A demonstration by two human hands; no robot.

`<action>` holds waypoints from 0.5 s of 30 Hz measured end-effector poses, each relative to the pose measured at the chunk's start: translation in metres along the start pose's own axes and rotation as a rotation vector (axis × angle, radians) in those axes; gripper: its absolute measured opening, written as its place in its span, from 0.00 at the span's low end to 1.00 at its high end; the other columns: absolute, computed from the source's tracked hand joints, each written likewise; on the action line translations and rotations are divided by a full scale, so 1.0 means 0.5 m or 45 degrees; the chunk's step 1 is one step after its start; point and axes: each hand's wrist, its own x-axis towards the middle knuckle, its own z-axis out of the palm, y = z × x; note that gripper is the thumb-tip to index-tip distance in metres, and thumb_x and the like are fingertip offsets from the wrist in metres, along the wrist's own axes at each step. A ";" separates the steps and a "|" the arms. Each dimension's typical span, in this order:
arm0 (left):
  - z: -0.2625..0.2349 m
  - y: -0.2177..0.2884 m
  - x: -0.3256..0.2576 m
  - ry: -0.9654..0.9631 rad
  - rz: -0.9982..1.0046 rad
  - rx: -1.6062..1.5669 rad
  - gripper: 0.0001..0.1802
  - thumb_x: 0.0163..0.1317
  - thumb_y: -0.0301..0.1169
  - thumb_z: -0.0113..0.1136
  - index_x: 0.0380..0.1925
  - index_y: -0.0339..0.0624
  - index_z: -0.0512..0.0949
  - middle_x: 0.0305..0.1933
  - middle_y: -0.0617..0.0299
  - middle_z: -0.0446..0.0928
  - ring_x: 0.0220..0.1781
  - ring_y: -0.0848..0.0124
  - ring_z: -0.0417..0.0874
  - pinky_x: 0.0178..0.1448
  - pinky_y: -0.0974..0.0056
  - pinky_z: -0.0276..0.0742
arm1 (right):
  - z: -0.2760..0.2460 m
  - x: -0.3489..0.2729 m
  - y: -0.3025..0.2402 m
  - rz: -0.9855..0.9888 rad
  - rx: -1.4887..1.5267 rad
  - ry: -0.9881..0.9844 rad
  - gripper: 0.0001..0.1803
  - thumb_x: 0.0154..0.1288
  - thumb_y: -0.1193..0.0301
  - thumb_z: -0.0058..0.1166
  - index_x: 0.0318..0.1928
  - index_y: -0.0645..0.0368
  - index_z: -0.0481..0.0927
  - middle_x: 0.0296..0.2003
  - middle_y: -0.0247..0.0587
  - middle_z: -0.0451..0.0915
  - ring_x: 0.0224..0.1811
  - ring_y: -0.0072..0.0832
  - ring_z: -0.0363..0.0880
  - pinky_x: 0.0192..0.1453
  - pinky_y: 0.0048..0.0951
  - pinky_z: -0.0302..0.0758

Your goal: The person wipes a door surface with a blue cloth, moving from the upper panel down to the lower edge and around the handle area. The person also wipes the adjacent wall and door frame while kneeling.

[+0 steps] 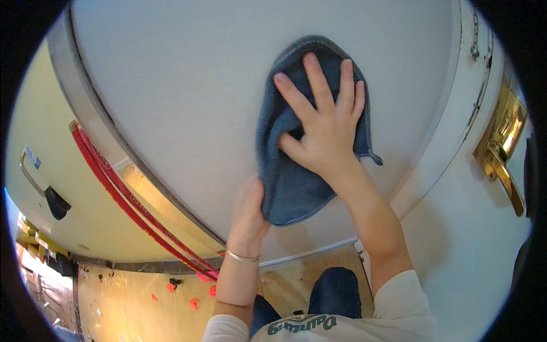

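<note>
At mid-frame, the left hand [248, 214] meets the blue cloth's [290, 196] lower-left edge; I can't tell if it pinches. The right hand [327, 131] splays over the cloth, fingers unclenched, against a white panel [182, 102]. It looks limp and light, probably easiest held by its hem.

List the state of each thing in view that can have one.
Blue cloth: spread, creased, against the white surface.
Right hand: on the cloth, fingers spread.
Left hand: at the cloth's lower left edge, blurred.
Brass lever: slanting to the lower right.
Red strips: side by side, slanting.
Red pieces: scattered on the floor.
</note>
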 end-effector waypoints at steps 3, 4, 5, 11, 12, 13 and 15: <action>0.021 0.065 -0.026 0.279 0.549 0.270 0.15 0.65 0.31 0.53 0.47 0.33 0.72 0.50 0.54 0.76 0.52 0.67 0.77 0.56 0.62 0.72 | 0.023 0.003 -0.055 -0.180 0.070 -0.148 0.42 0.39 0.51 0.65 0.62 0.25 0.67 0.69 0.28 0.56 0.69 0.54 0.48 0.62 0.66 0.50; 0.024 0.067 -0.028 0.445 0.720 0.370 0.12 0.64 0.30 0.53 0.45 0.34 0.73 0.48 0.56 0.76 0.50 0.67 0.77 0.55 0.62 0.72 | 0.032 -0.024 -0.063 -0.250 0.086 -0.198 0.42 0.40 0.50 0.64 0.62 0.25 0.66 0.69 0.25 0.56 0.68 0.51 0.50 0.62 0.63 0.52; 0.005 0.069 -0.041 0.604 0.778 0.682 0.10 0.63 0.28 0.53 0.42 0.35 0.73 0.45 0.57 0.76 0.47 0.68 0.76 0.52 0.63 0.71 | 0.045 -0.057 -0.073 -0.312 0.086 -0.252 0.41 0.38 0.50 0.65 0.60 0.24 0.69 0.68 0.25 0.58 0.67 0.52 0.51 0.61 0.62 0.53; -0.112 -0.002 -0.135 1.061 0.653 1.832 0.06 0.58 0.23 0.57 0.33 0.36 0.70 0.25 0.62 0.68 0.27 0.74 0.69 0.34 0.71 0.65 | 0.099 -0.242 -0.112 -0.370 0.058 -0.340 0.41 0.41 0.50 0.64 0.61 0.22 0.67 0.64 0.16 0.63 0.63 0.37 0.58 0.61 0.46 0.56; -0.106 -0.001 -0.136 1.045 0.721 1.617 0.05 0.60 0.23 0.56 0.33 0.37 0.71 0.25 0.63 0.69 0.27 0.75 0.70 0.33 0.72 0.65 | 0.093 -0.236 -0.122 -0.311 0.091 -0.428 0.42 0.39 0.51 0.65 0.61 0.22 0.67 0.64 0.17 0.63 0.62 0.40 0.59 0.60 0.49 0.57; -0.099 0.004 -0.130 1.017 0.780 1.403 0.04 0.61 0.23 0.56 0.34 0.37 0.71 0.26 0.64 0.70 0.27 0.76 0.70 0.33 0.73 0.65 | 0.085 -0.209 -0.132 -0.253 0.107 -0.402 0.42 0.39 0.52 0.66 0.61 0.23 0.67 0.65 0.19 0.62 0.62 0.43 0.59 0.60 0.52 0.57; -0.076 0.043 -0.122 1.019 0.808 1.171 0.05 0.65 0.24 0.52 0.40 0.37 0.70 0.30 0.65 0.74 0.29 0.79 0.72 0.35 0.76 0.68 | 0.059 -0.116 -0.154 -0.127 0.142 -0.396 0.43 0.38 0.54 0.67 0.62 0.25 0.67 0.67 0.26 0.59 0.64 0.53 0.56 0.60 0.61 0.57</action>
